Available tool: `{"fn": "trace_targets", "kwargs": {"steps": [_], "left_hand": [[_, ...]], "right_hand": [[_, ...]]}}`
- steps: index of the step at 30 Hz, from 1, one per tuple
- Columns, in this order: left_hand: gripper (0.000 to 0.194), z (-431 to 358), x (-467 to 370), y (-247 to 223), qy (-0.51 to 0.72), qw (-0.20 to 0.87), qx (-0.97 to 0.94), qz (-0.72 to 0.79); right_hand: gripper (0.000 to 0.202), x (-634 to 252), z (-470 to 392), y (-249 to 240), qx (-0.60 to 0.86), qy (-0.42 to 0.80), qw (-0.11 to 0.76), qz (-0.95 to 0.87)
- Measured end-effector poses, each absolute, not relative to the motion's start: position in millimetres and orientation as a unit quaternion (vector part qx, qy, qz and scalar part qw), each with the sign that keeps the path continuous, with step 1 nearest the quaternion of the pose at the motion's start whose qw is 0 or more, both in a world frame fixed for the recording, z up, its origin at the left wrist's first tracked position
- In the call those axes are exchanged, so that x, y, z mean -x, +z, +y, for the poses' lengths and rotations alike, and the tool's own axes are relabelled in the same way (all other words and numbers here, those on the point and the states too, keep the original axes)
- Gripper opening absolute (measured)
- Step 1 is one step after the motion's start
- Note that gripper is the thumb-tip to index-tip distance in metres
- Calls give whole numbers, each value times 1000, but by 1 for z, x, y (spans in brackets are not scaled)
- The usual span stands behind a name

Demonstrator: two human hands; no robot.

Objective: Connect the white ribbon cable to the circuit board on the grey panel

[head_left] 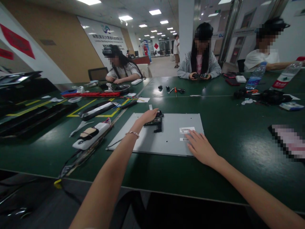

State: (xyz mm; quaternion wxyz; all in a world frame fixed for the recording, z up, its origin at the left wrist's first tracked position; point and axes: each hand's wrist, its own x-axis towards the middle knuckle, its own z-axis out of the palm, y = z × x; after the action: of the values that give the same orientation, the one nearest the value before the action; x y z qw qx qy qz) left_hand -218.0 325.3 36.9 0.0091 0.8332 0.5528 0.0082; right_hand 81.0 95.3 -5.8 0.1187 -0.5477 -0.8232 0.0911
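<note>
A flat silver-grey panel (175, 146) lies before me on the green table, with white labels near its right side. On its upper middle sits a small dark circuit board (157, 120) with a black bracket (158, 128) extending toward me. My left hand (150, 116), a beaded bracelet at its wrist, reaches over the board with fingers curled closed on it; the hand hides part of the board. My right hand (201, 147) rests on the panel's right edge beside the labels, fingers stretched out and holding nothing.
Left are a white power strip (91, 136) with cables, a black-and-white long part (97, 109) and black trays (35, 119). Screwdrivers (175, 91) lie beyond the panel. Bottles (256, 76) stand far right; a pink-and-black item (289, 141) lies nearer. Several people sit across the table.
</note>
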Motion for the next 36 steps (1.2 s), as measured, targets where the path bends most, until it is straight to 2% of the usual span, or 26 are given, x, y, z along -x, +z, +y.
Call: {"fn": "trace_targets", "kwargs": {"steps": [4,12,19,23,31,36], "left_hand": [[44,333,212,32,-18,-17,-822,569],[36,331,206,37,15,-8,-801,599],[40,333,224,41,79,-26,-777,624],[40,329,258,41,93,-26,-715,692],[50,299,335,30,153,55,-607,778],[44,278,349,24,308,171,-557,752]], "right_hand": [[57,-80,93,0,547,85,115,-825],[56,-80,94,0,547,84,115,-825],[57,-83,94,0,542,94,115,-827],[58,-86,92,-1,534,100,111,-832],[58,-95,86,0,534,115,113,-830],[58,-110,95,-12,507,195,183,-819]]}}
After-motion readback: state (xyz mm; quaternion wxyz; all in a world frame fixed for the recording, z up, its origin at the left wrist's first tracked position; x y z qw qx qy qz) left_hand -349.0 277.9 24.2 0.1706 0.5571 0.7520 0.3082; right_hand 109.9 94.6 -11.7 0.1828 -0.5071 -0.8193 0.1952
